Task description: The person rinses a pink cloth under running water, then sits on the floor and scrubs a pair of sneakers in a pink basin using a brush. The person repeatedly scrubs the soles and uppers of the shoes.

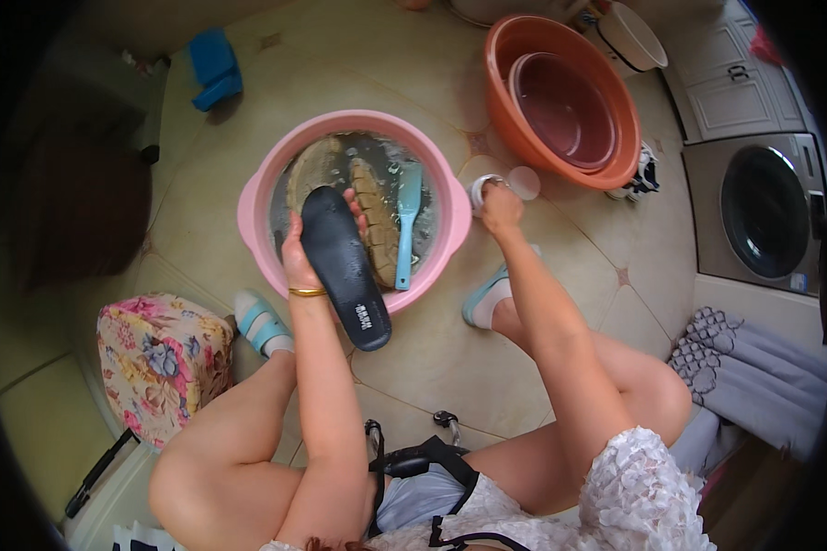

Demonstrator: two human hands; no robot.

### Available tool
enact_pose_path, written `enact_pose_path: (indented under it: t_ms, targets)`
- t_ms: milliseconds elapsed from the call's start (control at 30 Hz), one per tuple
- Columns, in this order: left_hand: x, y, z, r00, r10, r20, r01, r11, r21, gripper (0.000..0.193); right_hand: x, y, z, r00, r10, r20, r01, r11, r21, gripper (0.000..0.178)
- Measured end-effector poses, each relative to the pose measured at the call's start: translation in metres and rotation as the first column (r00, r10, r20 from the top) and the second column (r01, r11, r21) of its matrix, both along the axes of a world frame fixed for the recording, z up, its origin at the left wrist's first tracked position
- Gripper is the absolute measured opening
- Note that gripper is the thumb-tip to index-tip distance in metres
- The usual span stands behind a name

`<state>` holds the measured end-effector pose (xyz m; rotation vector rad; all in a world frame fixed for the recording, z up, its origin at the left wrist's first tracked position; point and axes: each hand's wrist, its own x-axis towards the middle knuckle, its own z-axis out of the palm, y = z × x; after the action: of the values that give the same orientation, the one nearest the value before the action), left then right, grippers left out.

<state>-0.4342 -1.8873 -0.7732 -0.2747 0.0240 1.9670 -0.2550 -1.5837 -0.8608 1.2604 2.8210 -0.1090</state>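
Insole [345, 262], black and smooth, is resting in the left hand [300, 257], whose fingers [358, 214] are clamping its two long edges; it is slanting over the near rim of the pink basin [451, 207]. It is probably handling light, bendy and slippery (its surface is looking wet), so those edges are offering the surest hold. The right hand [503, 210] is pinching a white container [477, 196].

Soft indoor light, dim left side, bent edges, black corners, glints on water [388, 156]
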Motion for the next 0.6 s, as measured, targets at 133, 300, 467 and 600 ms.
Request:
enact_pose_path:
  t_ms: [133, 300, 467, 600]
  targets:
    - [0.004, 0.004, 0.006, 0.988, 0.121, -0.094, -0.131, 0.985, -0.111, 0.080, -0.012, -0.001, 0.010, 0.983, -0.016, 0.183, 0.046, 0.986, -0.162, 0.034]
    - [0.002, 0.000, 0.009, 0.996, 0.055, -0.072, -0.058, 0.997, -0.040, 0.080, -0.019, -0.002, 0.036, 0.966, 0.014, 0.259, 0.059, 0.960, -0.272, 0.036]
    - [0.007, 0.008, 0.011, 0.986, 0.075, -0.149, -0.084, 0.995, -0.054, 0.079, 0.005, 0.024, 0.033, 0.950, -0.311, -0.033, 0.265, 0.856, -0.444, 0.033]
    - [0.007, 0.008, 0.009, 0.988, 0.105, -0.116, -0.111, 0.993, -0.047, 0.074, 0.024, 0.014, 0.059, 0.666, -0.680, -0.305, 0.205, 0.561, -0.802, 0.031]
